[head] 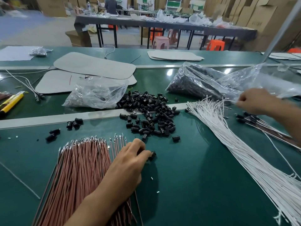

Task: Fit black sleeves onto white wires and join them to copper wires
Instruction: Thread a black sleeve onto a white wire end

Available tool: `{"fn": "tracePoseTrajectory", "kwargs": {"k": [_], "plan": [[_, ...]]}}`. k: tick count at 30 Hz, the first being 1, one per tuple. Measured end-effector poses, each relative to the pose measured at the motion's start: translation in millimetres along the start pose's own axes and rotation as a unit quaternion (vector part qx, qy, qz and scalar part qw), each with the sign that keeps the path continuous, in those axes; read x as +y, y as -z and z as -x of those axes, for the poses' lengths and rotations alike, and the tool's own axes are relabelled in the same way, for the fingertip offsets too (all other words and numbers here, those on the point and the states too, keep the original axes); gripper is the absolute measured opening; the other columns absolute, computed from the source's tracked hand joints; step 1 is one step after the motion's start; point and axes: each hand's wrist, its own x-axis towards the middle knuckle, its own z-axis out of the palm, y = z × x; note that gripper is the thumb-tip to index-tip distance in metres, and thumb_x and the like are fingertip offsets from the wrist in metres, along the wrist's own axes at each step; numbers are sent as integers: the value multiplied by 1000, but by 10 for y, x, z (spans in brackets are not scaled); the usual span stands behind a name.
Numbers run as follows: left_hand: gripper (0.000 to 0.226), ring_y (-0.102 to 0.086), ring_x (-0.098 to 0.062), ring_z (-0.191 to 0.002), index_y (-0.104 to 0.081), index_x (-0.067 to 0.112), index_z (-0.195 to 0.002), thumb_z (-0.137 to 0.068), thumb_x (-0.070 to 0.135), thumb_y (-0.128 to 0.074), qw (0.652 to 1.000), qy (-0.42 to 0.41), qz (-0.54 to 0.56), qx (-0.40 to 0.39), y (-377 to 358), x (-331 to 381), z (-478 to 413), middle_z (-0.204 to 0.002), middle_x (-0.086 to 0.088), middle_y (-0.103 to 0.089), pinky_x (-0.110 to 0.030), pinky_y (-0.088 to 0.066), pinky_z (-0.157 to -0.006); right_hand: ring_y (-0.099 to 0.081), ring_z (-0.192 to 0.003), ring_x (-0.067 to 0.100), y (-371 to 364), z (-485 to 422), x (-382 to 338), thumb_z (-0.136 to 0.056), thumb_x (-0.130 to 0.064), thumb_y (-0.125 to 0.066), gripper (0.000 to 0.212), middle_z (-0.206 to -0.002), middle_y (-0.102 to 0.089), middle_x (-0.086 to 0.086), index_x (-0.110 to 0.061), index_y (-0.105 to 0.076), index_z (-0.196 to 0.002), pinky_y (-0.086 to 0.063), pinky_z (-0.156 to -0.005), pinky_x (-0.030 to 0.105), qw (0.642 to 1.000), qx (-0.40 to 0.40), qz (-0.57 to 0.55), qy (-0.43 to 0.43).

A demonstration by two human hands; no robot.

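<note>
A heap of small black sleeves (pixel 149 111) lies in the middle of the green table (pixel 187 185). A bundle of copper wires (pixel 78 168) with metal tips fans out at the lower left. My left hand (pixel 128 162) lies over the bundle's right edge and pinches one black sleeve (pixel 152 155) at its fingertips. A long sheaf of white wires (pixel 231 141) runs from centre right to the lower right corner. My right hand (pixel 254 101) is at the sheaf's far end, fingers curled and pinching a white wire tip.
Two clear plastic bags of black parts (pixel 97 93) (pixel 195 80) lie behind the heap. Finished joined wires (pixel 260 123) lie at the right. Grey felt pads (pixel 94 66) and a yellow tool (pixel 11 103) are at the back and left. A metal strip (pixel 65 118) crosses the table.
</note>
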Motion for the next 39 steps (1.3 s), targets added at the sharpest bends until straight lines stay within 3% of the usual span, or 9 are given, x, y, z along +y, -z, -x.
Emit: {"fn": "tracePoseTrajectory", "kwargs": {"k": [7,15,18,22,25,28,32,35,39], "plan": [[11,-60,-11,-79,-64,5,-97,-87,0,-67,995,4,81,60,68,-17,-32,-103,-1,-59,-24,-59,-72,-62,-77,40,335,-100,98,-92,-19,-54,23,-85,-66,26,-2,-67,-83,-51,-79,43,963,243,-97,-64],[41,-68,-15,-82,-68,4,-107,-73,-19,-72,998,-5,55,37,61,-28,-15,-103,-4,-69,-28,-61,-68,-58,-81,31,337,-16,-3,-95,-24,-64,23,-101,-70,18,-5,-77,-94,-47,-75,35,997,61,-42,11],[45,-68,-14,-82,-67,5,-109,-72,-21,-71,997,-12,56,51,72,-27,-16,-103,-4,-69,-28,-61,-66,-51,-62,17,337,28,-2,-93,-22,-65,19,-85,-61,11,-10,-78,-84,-37,-57,26,989,15,-150,-6],[47,-65,-11,-84,-65,6,-114,-75,-20,-69,995,-13,69,64,77,-27,-8,-105,-2,-66,-27,-61,-70,-26,-33,11,283,36,151,-94,-16,-63,21,-44,-40,-1,0,-74,-86,-24,-36,16,947,-208,-241,-35],[38,-64,-9,-82,-64,7,-116,-83,-11,-69,995,-12,79,63,66,-19,-10,-105,0,-66,-26,-60,-70,-22,-32,8,393,-57,336,-97,-16,-54,28,-46,-29,-5,12,-60,-96,-23,-33,13,886,-156,-434,-35],[32,-62,-6,-75,-65,6,-117,-87,-7,-65,994,-7,84,66,64,-18,-17,-102,1,-65,-23,-59,-66,-26,-32,7,561,162,138,-95,-23,-59,23,-44,-34,-7,-7,-74,-90,-27,-34,12,841,-75,-532,61],[31,-55,5,-68,-58,22,-125,-106,22,-33,976,65,176,111,115,57,-14,-82,20,-51,-10,-48,-61,-35,-42,4,664,799,-552,-85,-46,-62,26,-49,-51,-5,-25,-77,-90,-32,-38,16,872,-22,-405,275],[34,-47,1,-48,-47,38,-128,-97,43,-36,935,125,306,130,188,89,-50,-62,16,-51,-8,-34,-43,-36,-44,3,572,1127,-1039,-96,-28,-63,16,-51,-52,-7,-25,-75,-85,-32,-43,19,869,-50,-349,346],[30,-48,-3,-52,-54,32,-120,-93,39,-44,944,89,290,131,280,101,-32,-69,19,-55,-18,-41,-42,-41,-44,1,372,1309,-1350,-98,-13,-60,18,-54,-55,-18,-18,-74,-88,-31,-47,10,845,-121,-365,371]]}}
